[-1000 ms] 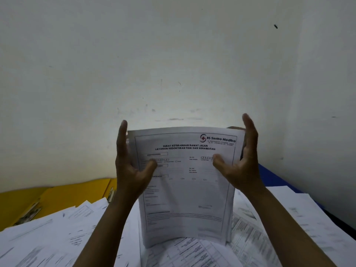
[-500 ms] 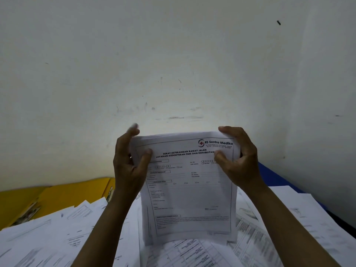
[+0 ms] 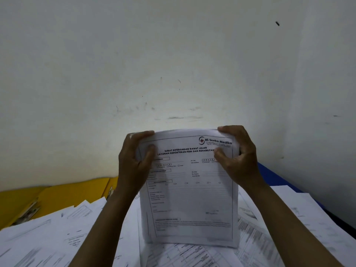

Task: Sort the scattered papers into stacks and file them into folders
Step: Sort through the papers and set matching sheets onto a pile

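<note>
The held form reads "RS Sentra Medika" and "SURAT KETERANGAN RAWAT JALAN".

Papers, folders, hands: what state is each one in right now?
Stack of forms: upright on edge, gripped at both top corners.
Left hand: grips stack.
Right hand: grips stack.
Loose papers: scattered flat.
Yellow folders: lying flat, partly covered.
Blue folder: mostly hidden.

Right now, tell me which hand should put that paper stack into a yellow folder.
Left hand, probably: the yellow folders lie on its side, while the right hand is beside the blue one.
</note>
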